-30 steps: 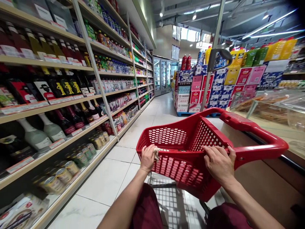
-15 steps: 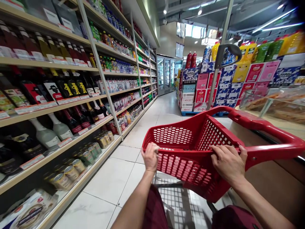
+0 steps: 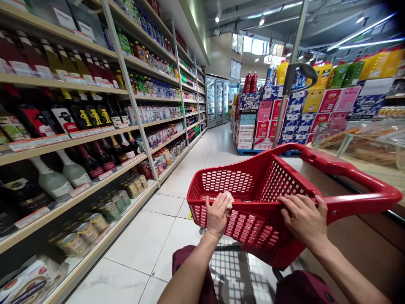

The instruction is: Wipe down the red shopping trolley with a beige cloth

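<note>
Left of the red perforated plastic shopping cart point(image 3: 253, 213), we cannot read the white-and-orange price labels point(image 3: 41, 142). At its near side, our bare left hand point(image 3: 217, 214) partly hides a crumpled cream wad point(image 3: 229, 199); below, our maroon-trousered legs point(image 3: 302, 289) are cut off.

A shopping cart point(image 3: 249, 207) stands on the floor point(image 3: 133, 249) in front of the person, its handle point(image 3: 363, 169) to the right. On its near rim, the left hand point(image 3: 217, 215) and a cloth point(image 3: 228, 202) lie left of the right hand point(image 3: 303, 217). Shelving point(image 3: 133, 101) lines the left side, bottles point(image 3: 50, 181) above cans point(image 3: 88, 232). Beyond the cart, cartons point(image 3: 262, 126) rest on a pallet point(image 3: 245, 151), juice bottles point(image 3: 381, 65) on top. Refrigerators point(image 3: 219, 99) stand farther back, between shelving and cartons. Beyond the handle, at right, lies a display case point(image 3: 345, 145).
</note>
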Available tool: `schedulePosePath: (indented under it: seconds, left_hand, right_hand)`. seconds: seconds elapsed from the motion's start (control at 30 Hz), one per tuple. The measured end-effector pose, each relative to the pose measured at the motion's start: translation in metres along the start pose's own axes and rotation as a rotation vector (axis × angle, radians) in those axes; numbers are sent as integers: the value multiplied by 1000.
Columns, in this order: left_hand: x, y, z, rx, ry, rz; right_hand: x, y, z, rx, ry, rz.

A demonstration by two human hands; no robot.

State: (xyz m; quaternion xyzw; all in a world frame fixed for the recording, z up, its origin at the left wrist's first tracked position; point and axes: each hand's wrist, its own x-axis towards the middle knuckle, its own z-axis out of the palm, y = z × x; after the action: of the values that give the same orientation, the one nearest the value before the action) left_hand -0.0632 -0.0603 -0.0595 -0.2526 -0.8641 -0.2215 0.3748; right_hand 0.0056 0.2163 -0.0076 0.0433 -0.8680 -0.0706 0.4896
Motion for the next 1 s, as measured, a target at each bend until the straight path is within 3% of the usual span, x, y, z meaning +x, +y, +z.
schedulePosePath:
  seconds: [0.17, 0.23, 0.33, 0.4, 0.57, 0.77, 0.8, 0.93, 1.0]
  left_hand:
    - [-5, -36, -31, 63, 149, -201]
    - [-5, -35, -30, 52, 145, -201]
    - [-3, -15, -11, -10, 40, -67]
    - [-3, -15, -6, -30, 22, -39]
    - [-13, -44, -22, 43, 200, -277]
    - [-3, -3, -2, -103, -62, -4]
    - [-3, -6, -4, -101, -63, -48]
    - [-4, -31, -20, -105, 92, -448]
    - [1, -18, -21, -262, 70, -459]
  right_hand:
    - [0, 5, -2, 9, 1, 0]
    - [1, 3, -2, 1, 14, 40]
    - [1, 3, -3, -3, 0, 47]
    - [0, 6, -4, 6, -23, 18]
    - [-1, 7, -4, 10, 8, 20]
    - [-2, 8, -4, 3, 11, 5]
    - [-2, 9, -4, 6, 4, -10]
    - [0, 12, -3, 30, 6, 35]
    - [2, 8, -4, 66, 0, 86]
